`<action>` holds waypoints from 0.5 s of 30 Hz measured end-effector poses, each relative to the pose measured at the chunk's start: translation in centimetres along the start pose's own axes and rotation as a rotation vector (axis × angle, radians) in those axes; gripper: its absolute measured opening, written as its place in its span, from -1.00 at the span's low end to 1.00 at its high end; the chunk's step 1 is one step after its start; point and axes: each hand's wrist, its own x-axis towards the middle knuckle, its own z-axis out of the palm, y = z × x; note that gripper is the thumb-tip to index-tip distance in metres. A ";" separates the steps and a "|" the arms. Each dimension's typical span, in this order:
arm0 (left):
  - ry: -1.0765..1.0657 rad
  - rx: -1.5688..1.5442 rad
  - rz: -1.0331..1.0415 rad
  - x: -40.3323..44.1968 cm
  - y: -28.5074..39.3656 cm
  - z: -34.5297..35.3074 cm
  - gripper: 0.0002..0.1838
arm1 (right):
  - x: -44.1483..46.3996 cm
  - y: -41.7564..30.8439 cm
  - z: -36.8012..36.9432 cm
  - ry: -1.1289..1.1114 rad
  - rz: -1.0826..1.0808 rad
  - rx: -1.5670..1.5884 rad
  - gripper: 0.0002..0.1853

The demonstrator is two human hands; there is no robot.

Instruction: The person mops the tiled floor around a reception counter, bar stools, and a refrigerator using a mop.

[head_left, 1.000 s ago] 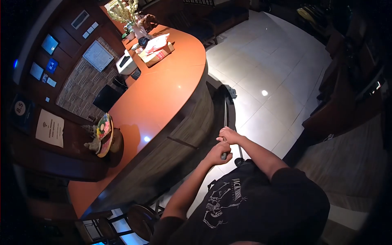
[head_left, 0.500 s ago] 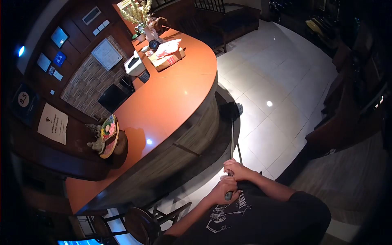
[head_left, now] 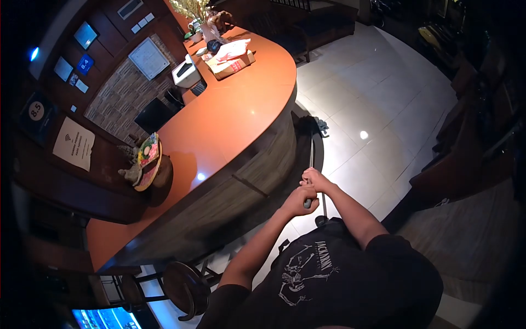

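A mop (head_left: 312, 155) with a long thin handle runs away from me toward the foot of the counter. Its shaggy grey head (head_left: 322, 128) lies on the floor by the counter's dark base. My left hand (head_left: 299, 200) is closed round the grip end, whose grey tip pokes out below the fist. Just ahead of it, my right hand (head_left: 316, 180) wraps the handle, close against the left. Both arms reach forward from my dark shirt.
A curved orange-topped counter (head_left: 235, 118) stands to my left, bearing a cardboard box (head_left: 233, 67) and a flower-filled basket (head_left: 149, 164). A round stool (head_left: 183, 290) is at the lower left. Pale floor tiles (head_left: 378, 104) extend ahead, with dark seating (head_left: 438, 170) on the right.
Both hands have moved forward along with the mop, away from my body, and the arms are straighter. The mop head has shifted slightly up in view, its strands more spread.
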 end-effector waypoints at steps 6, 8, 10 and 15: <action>0.055 -0.065 -0.061 -1.4 8.8 -1.8 -0.70 | -2.3 -9.4 -3.1 -0.034 -0.025 0.058 -0.55; -0.002 -0.049 -0.065 -2.0 12.5 -3.0 -0.69 | -3.7 -12.5 -3.6 -0.080 -0.055 0.112 -0.45; -0.025 -0.110 -0.095 -3.0 14.4 -3.4 -0.68 | -4.8 -15.5 -4.0 -0.115 -0.032 0.171 -0.45; 0.070 -0.133 -0.066 -4.5 13.9 -0.8 -0.73 | -7.0 -15.2 -1.9 -0.133 -0.020 0.144 -0.55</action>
